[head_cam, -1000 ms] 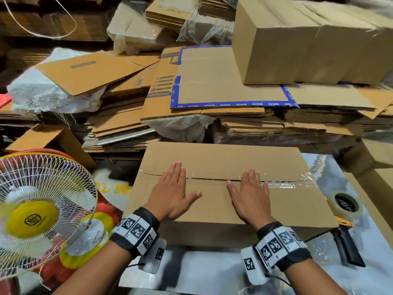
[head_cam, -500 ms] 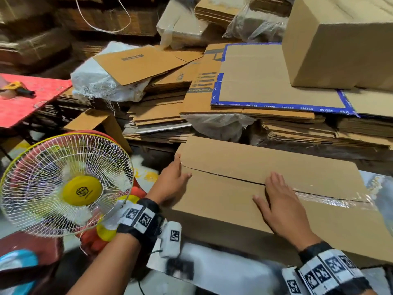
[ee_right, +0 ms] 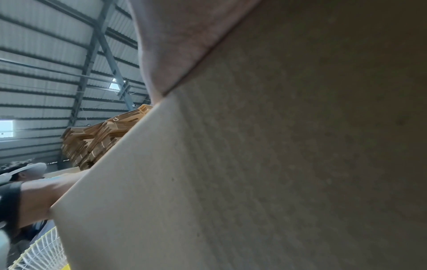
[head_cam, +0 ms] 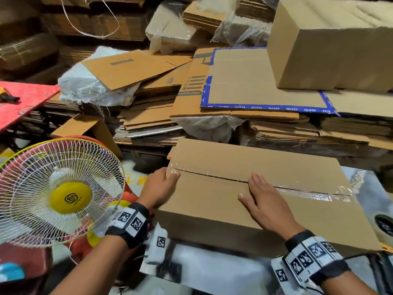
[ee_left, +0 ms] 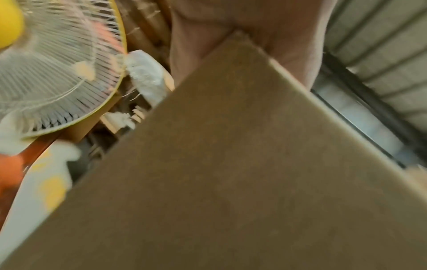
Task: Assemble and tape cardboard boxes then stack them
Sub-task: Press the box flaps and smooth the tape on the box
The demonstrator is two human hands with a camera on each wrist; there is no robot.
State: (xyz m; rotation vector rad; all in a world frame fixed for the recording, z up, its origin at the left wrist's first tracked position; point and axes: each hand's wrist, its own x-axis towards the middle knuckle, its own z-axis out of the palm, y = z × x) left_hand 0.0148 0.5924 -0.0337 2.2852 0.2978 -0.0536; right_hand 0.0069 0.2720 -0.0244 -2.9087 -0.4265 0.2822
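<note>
Cardboard box (head_cam: 244, 201) is lying on the table, its seam taped. Left hand (head_cam: 158, 189) is gripping its left end, thumb on top; right hand (head_cam: 264, 204) is pressing flat, fingers together. Probably light, stiff — best held at 2 opposite ends.

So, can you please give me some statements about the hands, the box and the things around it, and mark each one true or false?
1. The right hand lies flat on top of the cardboard box. True.
2. The left hand holds the tape roll. False: it grips the box's left end at the seam; the roll lies at the right of the box.
3. Clear tape runs along the seam between the box's top flaps. True.
4. The fan stands to the right of the box. False: it stands to the left.
5. An assembled box rests on the flat cardboard stack behind. True.
</note>
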